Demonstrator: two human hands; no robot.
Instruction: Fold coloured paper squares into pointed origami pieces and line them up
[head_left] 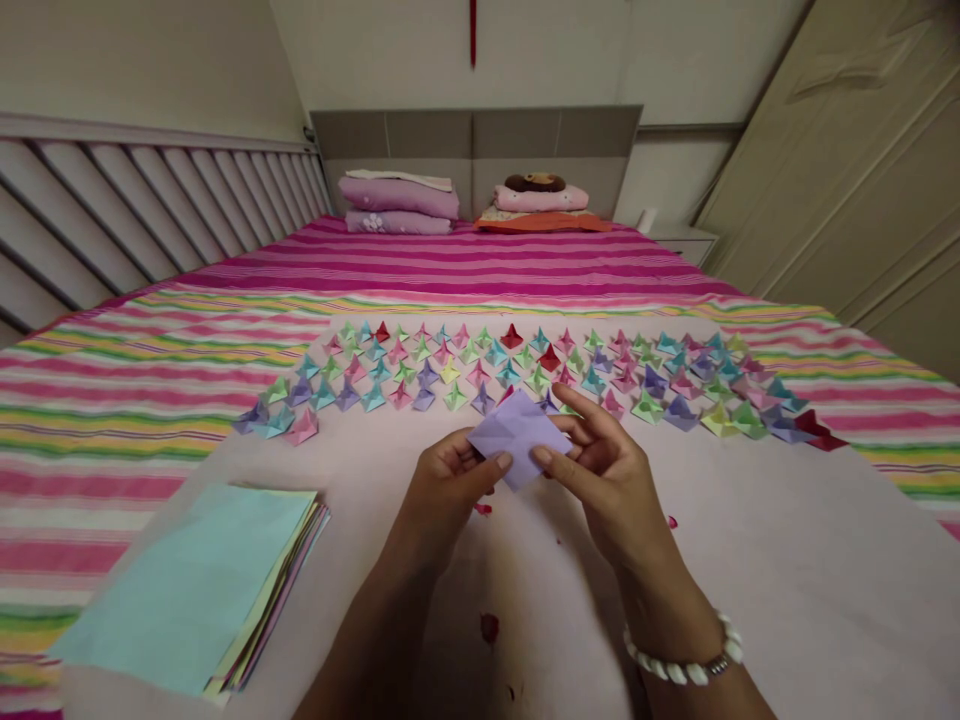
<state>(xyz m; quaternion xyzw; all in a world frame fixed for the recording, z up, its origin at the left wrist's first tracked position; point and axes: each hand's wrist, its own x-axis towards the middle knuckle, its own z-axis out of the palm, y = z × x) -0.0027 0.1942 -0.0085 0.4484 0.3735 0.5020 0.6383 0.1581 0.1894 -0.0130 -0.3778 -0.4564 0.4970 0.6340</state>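
A folded square of purple paper (519,432) is held up between my two hands, turned so that it looks like a diamond. My left hand (454,475) pinches its lower left edge, thumb in front and fingers behind. On the other side my right hand (600,460) grips the lower right edge with the thumb, while its index finger sticks up and away. Creases show on the paper's face. Just beyond it stand several rows of small folded paper boats (454,396) in many colours.
A stack of coloured paper (187,580), light blue on top, lies at the left on a pale board (787,560). Red scraps (490,628) lie near my forearms. Beneath is a striped bedspread (67,480); folded bedding (401,205) sits by the headboard (427,135).
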